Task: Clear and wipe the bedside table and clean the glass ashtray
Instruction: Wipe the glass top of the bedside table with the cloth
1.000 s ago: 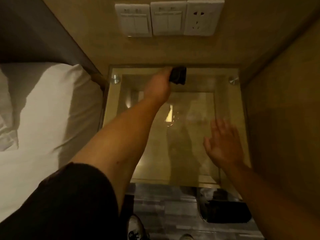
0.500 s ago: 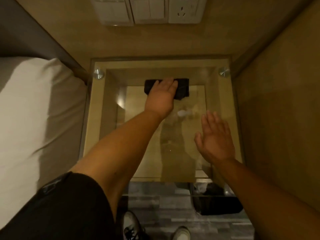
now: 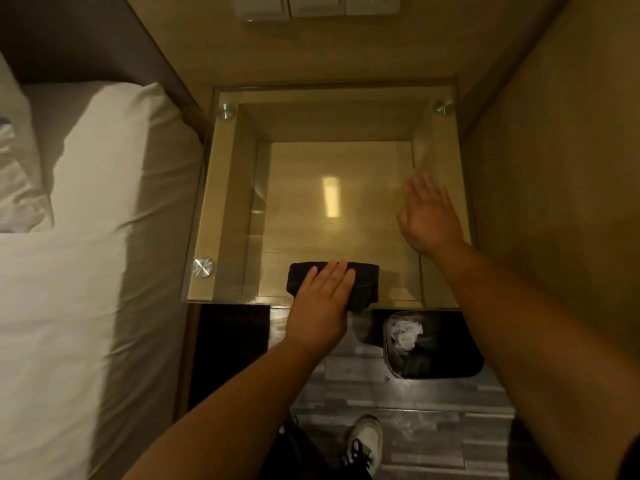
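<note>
L hand flat, fingers straight, pressing a folded dark cloth on the glass counter at its near edge, prob. for even pressure while wiping. R hand wide, holding nothing, over the counter's right side; touching or not, can't tell. Bin w/ crumpled paper on the floor below the near edge. No ashtray in view. No legible writing.
</note>
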A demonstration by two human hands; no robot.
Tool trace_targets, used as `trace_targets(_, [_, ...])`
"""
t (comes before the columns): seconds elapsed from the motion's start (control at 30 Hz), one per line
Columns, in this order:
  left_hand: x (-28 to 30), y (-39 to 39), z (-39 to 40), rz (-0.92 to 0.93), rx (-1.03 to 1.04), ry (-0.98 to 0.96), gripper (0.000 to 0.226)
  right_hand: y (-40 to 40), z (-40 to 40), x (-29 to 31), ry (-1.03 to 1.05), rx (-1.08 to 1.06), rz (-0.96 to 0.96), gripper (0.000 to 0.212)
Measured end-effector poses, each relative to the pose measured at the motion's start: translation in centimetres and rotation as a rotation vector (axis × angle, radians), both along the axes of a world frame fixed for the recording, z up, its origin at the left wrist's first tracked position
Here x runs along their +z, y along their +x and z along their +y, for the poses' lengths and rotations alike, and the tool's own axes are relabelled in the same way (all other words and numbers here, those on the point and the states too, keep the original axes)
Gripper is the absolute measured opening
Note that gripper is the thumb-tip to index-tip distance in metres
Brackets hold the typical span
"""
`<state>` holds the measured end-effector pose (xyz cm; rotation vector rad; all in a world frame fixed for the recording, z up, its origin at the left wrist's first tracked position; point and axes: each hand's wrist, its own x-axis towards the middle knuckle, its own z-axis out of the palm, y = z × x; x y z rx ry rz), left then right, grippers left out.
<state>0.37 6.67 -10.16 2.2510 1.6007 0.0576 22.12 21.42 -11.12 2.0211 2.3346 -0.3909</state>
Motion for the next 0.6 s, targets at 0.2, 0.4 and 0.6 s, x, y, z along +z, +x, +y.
trace_targets(0.2, [0.6, -0.1, -2.3, -0.022, 0.024, -0.026, 0.062, 1.5, -2.7, -0.1, 0.043, -0.067, 0.004, 0.057])
trace_targets(0.4, [2.1, -0.7, -2.9, -0.176, 0.018, -0.060, 0.053, 1.3, -2.9, -0.4, 0.037, -0.107, -0.002, 0.061])
trace_targets(0.6, [5.9, 1.1, 7.9, -0.575, 0.609, -0.132, 0.033, 1.3, -2.9, 0.0, 0.021, -0.102, -0.036, 0.064])
